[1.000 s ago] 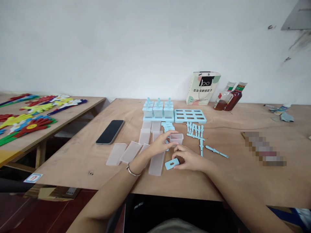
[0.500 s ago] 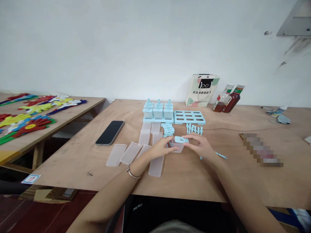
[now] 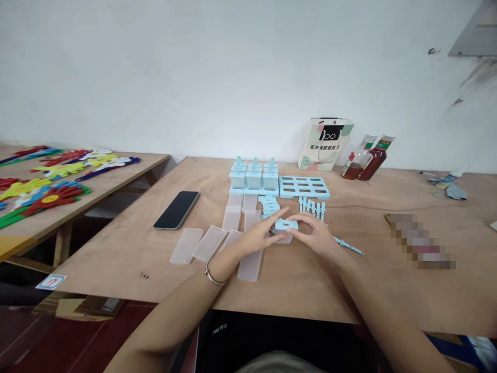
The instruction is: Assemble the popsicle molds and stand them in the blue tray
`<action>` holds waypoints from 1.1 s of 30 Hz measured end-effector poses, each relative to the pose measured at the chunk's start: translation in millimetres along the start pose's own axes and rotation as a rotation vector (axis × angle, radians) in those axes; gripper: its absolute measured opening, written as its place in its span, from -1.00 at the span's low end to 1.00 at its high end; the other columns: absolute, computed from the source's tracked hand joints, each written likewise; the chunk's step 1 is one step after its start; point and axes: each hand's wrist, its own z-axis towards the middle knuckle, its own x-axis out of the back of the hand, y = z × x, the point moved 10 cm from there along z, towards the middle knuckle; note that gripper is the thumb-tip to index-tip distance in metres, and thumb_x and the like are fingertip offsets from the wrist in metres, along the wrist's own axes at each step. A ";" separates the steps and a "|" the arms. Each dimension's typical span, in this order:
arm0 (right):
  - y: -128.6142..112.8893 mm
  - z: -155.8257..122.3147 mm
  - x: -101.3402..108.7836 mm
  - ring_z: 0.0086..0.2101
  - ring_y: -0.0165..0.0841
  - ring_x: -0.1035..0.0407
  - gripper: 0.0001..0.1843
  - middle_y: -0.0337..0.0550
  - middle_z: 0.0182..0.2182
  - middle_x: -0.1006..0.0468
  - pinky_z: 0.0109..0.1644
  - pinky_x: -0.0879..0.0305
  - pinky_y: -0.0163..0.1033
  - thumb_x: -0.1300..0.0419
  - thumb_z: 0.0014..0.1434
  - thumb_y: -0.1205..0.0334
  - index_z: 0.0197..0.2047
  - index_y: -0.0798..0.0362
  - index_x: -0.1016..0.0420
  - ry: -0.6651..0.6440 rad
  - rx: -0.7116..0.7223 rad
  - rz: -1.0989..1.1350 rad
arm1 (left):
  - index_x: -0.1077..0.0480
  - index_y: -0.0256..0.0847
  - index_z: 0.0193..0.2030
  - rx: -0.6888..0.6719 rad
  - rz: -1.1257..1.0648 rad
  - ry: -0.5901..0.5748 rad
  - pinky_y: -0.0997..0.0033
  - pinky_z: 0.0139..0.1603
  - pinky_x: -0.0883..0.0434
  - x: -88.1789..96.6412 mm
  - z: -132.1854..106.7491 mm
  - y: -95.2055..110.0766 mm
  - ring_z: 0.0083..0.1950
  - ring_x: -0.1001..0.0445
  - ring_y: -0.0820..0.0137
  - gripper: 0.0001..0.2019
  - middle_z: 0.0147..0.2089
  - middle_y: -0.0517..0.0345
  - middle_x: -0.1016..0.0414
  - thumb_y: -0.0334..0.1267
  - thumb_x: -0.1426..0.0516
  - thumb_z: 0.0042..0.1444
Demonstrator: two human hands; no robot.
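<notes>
A clear popsicle mold [image 3: 284, 238] with a light-blue lid [image 3: 286, 224] on top stands upright between my hands. My right hand [image 3: 313, 235] grips it at the right side, thumb and index finger on the lid's edge. At its left, my left hand [image 3: 257, 237] has thumb and index finger spread apart, the thumb close to the mold wall; contact is unclear. Loose blue lids [image 3: 269, 203] lie just behind. Several clear molds [image 3: 250, 266] rest flat to the left. Blue popsicle sticks [image 3: 311, 207] lie behind my right hand, and another stick [image 3: 351, 247] is beside it.
At the back, a blue rack [image 3: 254, 190] holds lidded molds with sticks, beside another blue rack [image 3: 305, 187]. A phone [image 3: 176, 210] lies left. A paper bag [image 3: 325, 145] and two bottles [image 3: 370, 158] stand by the wall. Colourful hand-shaped clappers [image 3: 50, 199] cover the left table.
The lid now sits level on the mold instead of tilted. My left index finger has lifted and straightened away from it. My right hand has shifted slightly left.
</notes>
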 end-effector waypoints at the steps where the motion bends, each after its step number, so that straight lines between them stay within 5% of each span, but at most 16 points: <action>1: -1.5 -0.3 -0.8 -0.13 -0.24 -0.43 -0.72 -0.13 -0.20 -0.53 0.01 -0.33 -0.03 -0.25 0.08 0.04 -0.15 -0.05 -0.52 0.000 0.002 0.007 | -0.06 0.01 0.34 -0.030 0.014 -0.024 0.22 0.04 -0.38 -1.8 -0.1 3.5 0.08 -0.43 0.22 -0.40 0.27 0.02 -0.30 -0.14 -0.14 0.19; 7: 8.9 2.4 9.0 -0.07 -0.25 -0.41 -0.68 -0.14 -0.12 -0.54 0.07 -0.29 -0.05 -0.24 0.08 0.00 -0.12 -0.06 -0.50 -0.001 -0.029 0.099 | -0.09 0.02 0.34 -0.079 0.056 -0.054 0.17 0.16 -0.33 -0.3 -0.5 13.5 0.17 -0.40 0.21 -0.43 0.30 0.07 -0.28 -0.16 -0.13 0.21; 11: 69.4 -1.1 74.4 -0.25 -0.28 -0.44 -0.64 -0.10 -0.26 -0.57 -0.13 -0.34 -0.15 -0.19 0.07 -0.07 -0.22 0.03 -0.48 0.300 -0.262 0.080 | -0.12 0.04 0.33 -0.022 0.076 -0.043 0.16 0.09 -0.38 3.0 -1.7 11.6 0.03 -0.49 0.22 -0.44 0.25 0.07 -0.35 -0.16 -0.14 0.20; 14: 110.5 -6.6 95.4 -0.38 -0.30 -0.39 -0.72 -0.11 -0.40 -0.55 -0.27 -0.30 -0.19 -0.25 0.00 0.01 -0.35 0.07 -0.47 0.237 -0.415 -0.137 | -0.11 0.01 0.34 -0.010 0.075 -0.051 0.20 0.03 -0.41 2.7 -2.2 11.1 -0.05 -0.51 0.24 -0.43 0.19 0.06 -0.42 -0.16 -0.14 0.19; 17: 127.2 -6.4 83.0 -0.42 -0.31 -0.35 -0.75 -0.14 -0.44 -0.51 -0.34 -0.26 -0.21 -0.26 -0.01 0.04 -0.35 0.06 -0.47 0.062 -0.427 -0.271 | -0.09 0.00 0.35 -0.010 0.084 -0.051 0.22 -0.01 -0.42 2.4 -1.9 10.7 -0.11 -0.51 0.27 -0.41 0.18 0.04 -0.42 -0.15 -0.13 0.20; 24: 95.6 17.1 35.4 -0.28 -0.27 -0.38 -0.90 -0.11 -0.33 -0.46 -0.17 -0.29 -0.20 -0.22 0.08 0.21 -0.33 0.05 -0.45 0.031 -0.088 -0.583 | -0.05 -0.03 0.36 0.038 0.132 -0.073 0.27 -0.05 -0.41 0.7 -1.8 8.5 -0.18 -0.49 0.34 -0.40 0.22 0.03 -0.38 -0.14 -0.13 0.21; 33: 76.9 14.0 15.1 -0.22 -0.19 -0.40 -0.81 0.08 -0.21 -0.51 -0.26 -0.23 -0.23 -0.06 0.11 0.45 -0.30 0.12 -0.49 -0.127 -0.132 -1.017 | -0.05 -0.04 0.36 0.044 0.126 -0.072 0.25 0.00 -0.41 0.2 -2.3 7.8 -0.10 -0.50 0.30 -0.41 0.20 0.05 -0.40 -0.13 -0.10 0.22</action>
